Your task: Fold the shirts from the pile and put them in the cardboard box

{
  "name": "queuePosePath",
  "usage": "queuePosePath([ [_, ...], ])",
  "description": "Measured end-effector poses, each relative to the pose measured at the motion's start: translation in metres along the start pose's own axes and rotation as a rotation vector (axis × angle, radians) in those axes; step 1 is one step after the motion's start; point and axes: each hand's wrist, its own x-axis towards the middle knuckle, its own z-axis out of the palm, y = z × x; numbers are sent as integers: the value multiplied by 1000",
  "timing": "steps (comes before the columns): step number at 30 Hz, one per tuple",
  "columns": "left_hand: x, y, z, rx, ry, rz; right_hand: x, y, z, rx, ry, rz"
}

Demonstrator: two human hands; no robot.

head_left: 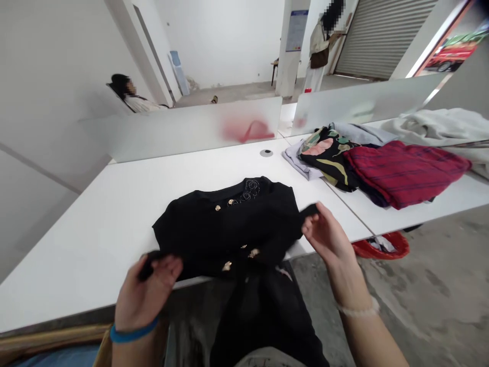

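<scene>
A black long-sleeved top [229, 229] with gold buttons and floral embroidery at the neck lies spread on the white table [95, 244], its front facing up. My left hand [147, 288] pinches the end of one black sleeve [150, 264] at the table's near edge. On the right, my right hand [324, 234] holds the end of the other sleeve [308, 211] between fingers and thumb. Both sleeves are stretched out sideways from the body of the top.
A pile of clothes sits on the adjoining table at right, including a red plaid garment [405, 173], a black floral garment [324, 155] and a grey-white heap [439, 125]. A red basket [382, 246] stands on the floor below. Frosted dividers [198, 127] edge the far side. Two people are beyond them.
</scene>
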Motion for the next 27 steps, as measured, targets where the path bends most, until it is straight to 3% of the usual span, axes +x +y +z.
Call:
queuePosePath([
  [2,29,17,32,-45,-44,56,49,8,18,-5,-35,-67],
  [4,57,18,56,89,-117,196,93,24,33,-164,-57,-200],
  [7,88,-7,70,675,-134,452,131,57,44,-797,-165,-390],
  [9,100,-32,66,1132,-173,541,138,77,43,-1124,-247,-461],
  [11,106,-50,58,1452,-244,559,135,90,39,-1229,-285,-489],
  [15,105,-56,50,1686,-295,565,133,100,30,-1499,-350,-593],
  [17,95,-52,60,1719,-219,616,137,100,28,-1634,-359,-633],
  [19,78,-52,78,1707,-156,787,139,96,30,-1631,-354,-636],
  [20,68,-55,88,1688,-180,899,138,93,31,-1581,-353,-644],
  [22,51,-63,107,1658,-343,1089,127,85,33,-1394,-333,-679],
  [24,43,-75,117,1694,-475,1131,104,76,32,-1166,-240,-728],
  [27,48,-90,118,1818,-420,1031,51,74,18,-869,64,-720],
])
